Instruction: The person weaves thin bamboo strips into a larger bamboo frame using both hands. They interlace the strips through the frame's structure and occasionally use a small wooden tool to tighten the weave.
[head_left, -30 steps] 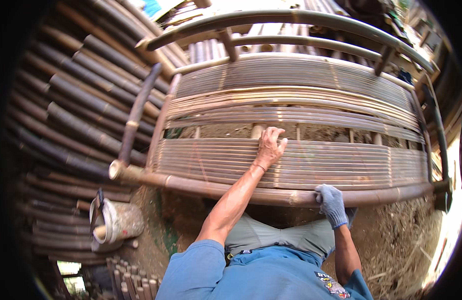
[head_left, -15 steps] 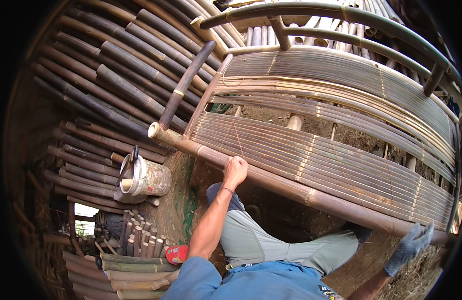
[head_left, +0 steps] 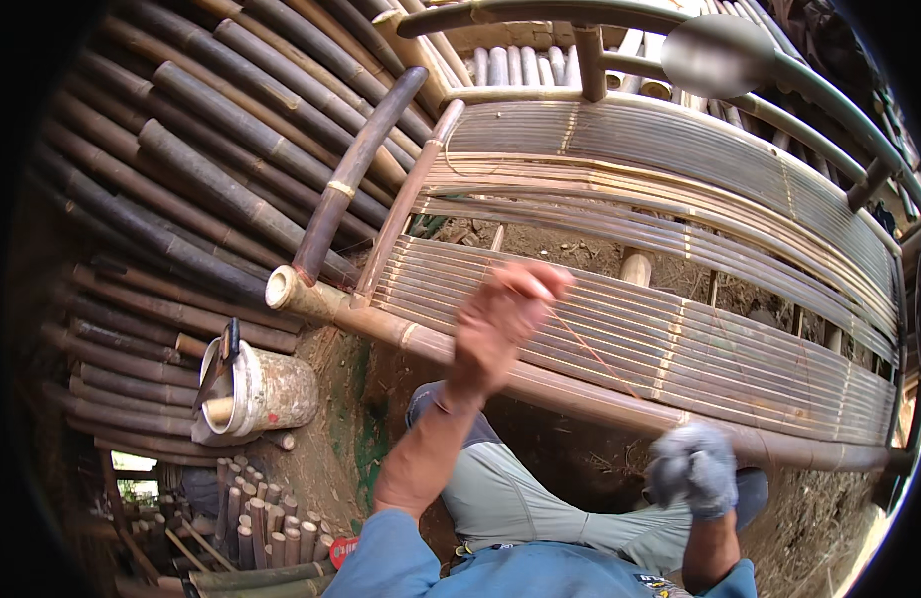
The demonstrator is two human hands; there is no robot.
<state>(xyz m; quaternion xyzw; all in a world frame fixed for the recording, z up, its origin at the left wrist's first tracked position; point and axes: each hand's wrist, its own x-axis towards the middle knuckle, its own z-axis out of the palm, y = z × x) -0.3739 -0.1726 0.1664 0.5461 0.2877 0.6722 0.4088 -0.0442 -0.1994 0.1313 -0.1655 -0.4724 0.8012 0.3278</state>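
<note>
Slatted bamboo seat spans the middle and right of the scene, its thick near rail running left to right. Blurred, the bare left hand hangs above the near slats, fingers partly curled; whether it grips the thin reddish cord there I cannot tell. The gloved right hand looks bunched near the rail, contents unclear. Best handling, I judge: even cord tension, slats flat.

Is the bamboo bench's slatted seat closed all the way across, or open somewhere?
Open in part: ground shows through lengthwise between the front slats and the middle strips.
</note>
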